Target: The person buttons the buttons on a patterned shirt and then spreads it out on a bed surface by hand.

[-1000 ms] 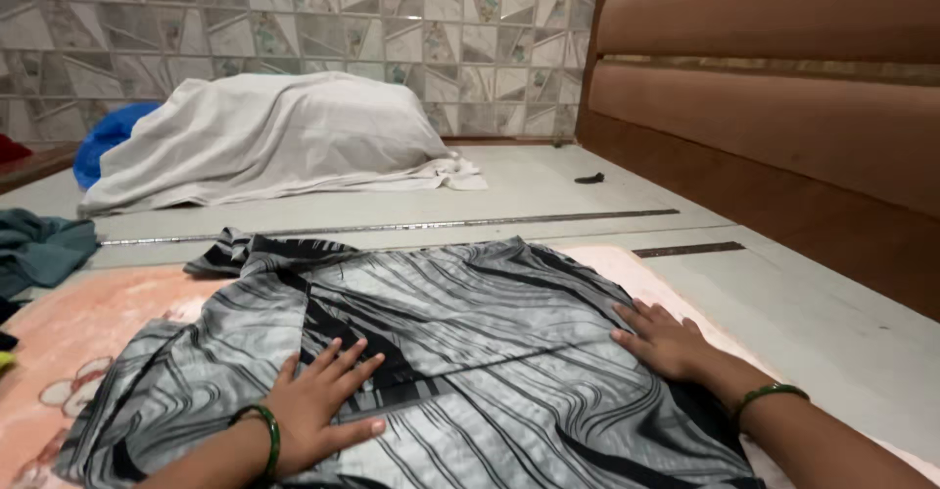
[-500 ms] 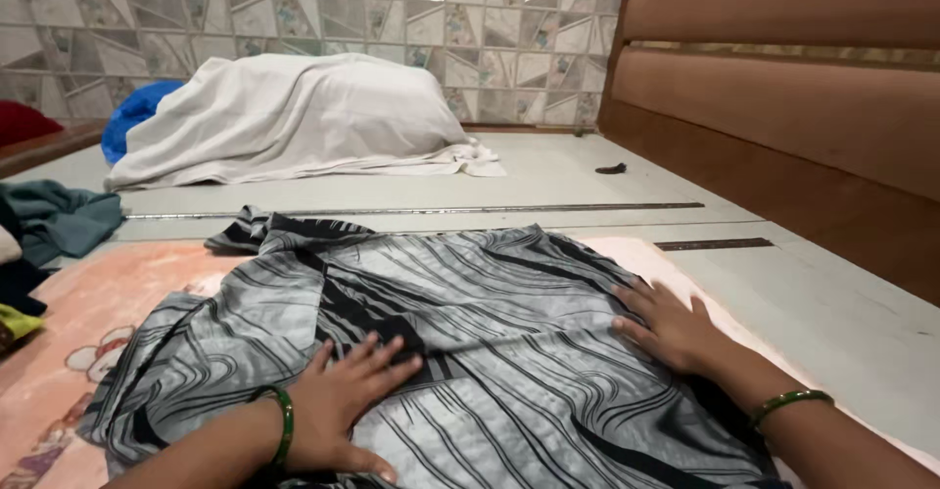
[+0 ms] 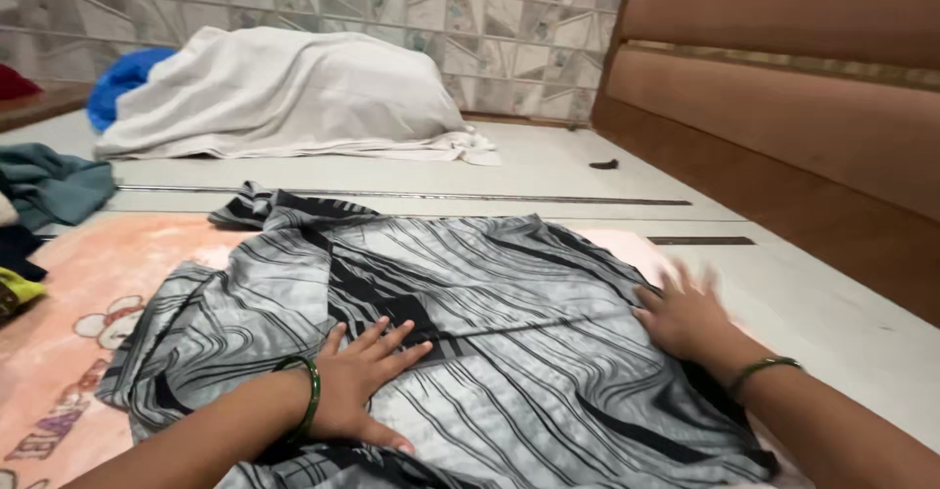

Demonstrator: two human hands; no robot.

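Grey satin cloth with black wavy stripes lies spread flat in the head view, on a pink blanket that covers the near part of the bed. This striped cloth is the landmark. On its near left part rests the left hand, palm down, with the fingers spread and pressed flat on the fabric; a green bangle sits on that wrist. At the right edge of the cloth the right hand also lies palm down, its fingers a little blurred but spread apart, and it holds nothing. Its wrist carries a second green bangle. Behind the cloth, well apart from it, a white sheet is heaped against the tiled wall. To the left of the cloth lies a teal garment. To the right stands a brown padded headboard.
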